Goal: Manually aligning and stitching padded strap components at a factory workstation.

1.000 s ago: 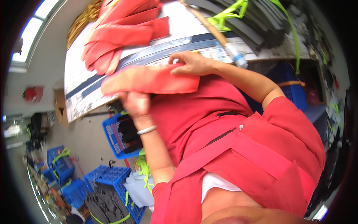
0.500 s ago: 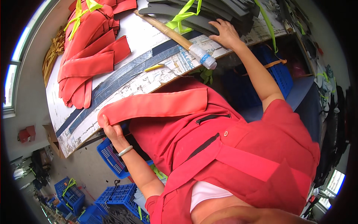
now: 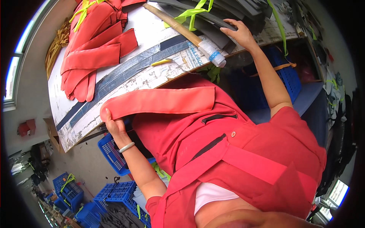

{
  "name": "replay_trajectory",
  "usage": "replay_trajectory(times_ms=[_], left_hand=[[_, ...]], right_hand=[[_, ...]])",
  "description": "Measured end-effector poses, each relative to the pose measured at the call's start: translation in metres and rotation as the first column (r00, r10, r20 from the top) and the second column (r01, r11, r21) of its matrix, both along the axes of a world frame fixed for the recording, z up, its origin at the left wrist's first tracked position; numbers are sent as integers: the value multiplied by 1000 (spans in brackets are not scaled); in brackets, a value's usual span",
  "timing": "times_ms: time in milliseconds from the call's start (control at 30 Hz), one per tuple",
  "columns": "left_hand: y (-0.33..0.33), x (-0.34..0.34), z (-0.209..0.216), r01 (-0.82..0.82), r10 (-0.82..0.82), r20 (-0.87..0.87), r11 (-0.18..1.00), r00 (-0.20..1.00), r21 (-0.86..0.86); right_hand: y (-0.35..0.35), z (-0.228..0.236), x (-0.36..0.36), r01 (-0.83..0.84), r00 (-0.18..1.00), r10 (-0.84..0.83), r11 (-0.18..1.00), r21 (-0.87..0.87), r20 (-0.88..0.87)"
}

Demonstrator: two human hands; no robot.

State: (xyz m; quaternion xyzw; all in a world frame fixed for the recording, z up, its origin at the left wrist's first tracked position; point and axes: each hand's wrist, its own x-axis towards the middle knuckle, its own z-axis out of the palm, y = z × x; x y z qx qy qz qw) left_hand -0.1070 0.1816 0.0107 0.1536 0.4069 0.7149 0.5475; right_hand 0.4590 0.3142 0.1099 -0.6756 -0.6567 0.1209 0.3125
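Note:
My left hand (image 3: 115, 126) pinches the rounded end of a long red fabric strip (image 3: 159, 102), thumb on top. The strip stretches over my red-clothed lap to a straight-cut end, with stitching-like lines along its edges. At the table's far right side my right hand (image 3: 240, 35) has its thumb and fingers around the end of a dark grey strip (image 3: 213, 19), in a pile of similar strips. A neon yellow-green band (image 3: 192, 14) is tied around part of that pile.
A worn white table (image 3: 110, 98) carries a heap of red strips (image 3: 91, 59), a wooden stick (image 3: 173, 26) with a plastic-wrapped end, and a small yellow-handled tool (image 3: 161, 62). Blue crates (image 3: 114, 154) stand on the floor at left; another blue crate (image 3: 286, 76) is under the table.
My right hand has shifted slightly right, from lying over the grey strips to closing on one strip's end. The left hand still holds the red strip; the view has tilted slightly.

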Motion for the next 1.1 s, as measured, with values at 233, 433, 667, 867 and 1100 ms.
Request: replay_trajectory(times_ms=[233, 433, 667, 867, 1100], left_hand=[[-1, 2, 3, 7, -7, 7, 1000, 1000, -16], [-2, 1, 0, -29, 29, -11, 999, 1000, -27], [9, -2, -8, -79, 79, 22, 997, 997, -3], [11, 12, 3, -75, 65, 120, 994, 991, 82], [-11, 8, 23, -83, 22, 254, 969, 967, 231]], right_hand=[[-10, 8, 10, -55, 870, -16, 990, -128, -493], [-70, 25, -8, -241, 253, -314, 896, -374, -915], [-216, 47, -145, -686, 59, -401, 649, -329, -914], [-195, 6, -192, -858, 486, 846, 414, -304, -221], [-150, 8, -159, -616, 584, 750, 658, -433, 311]])
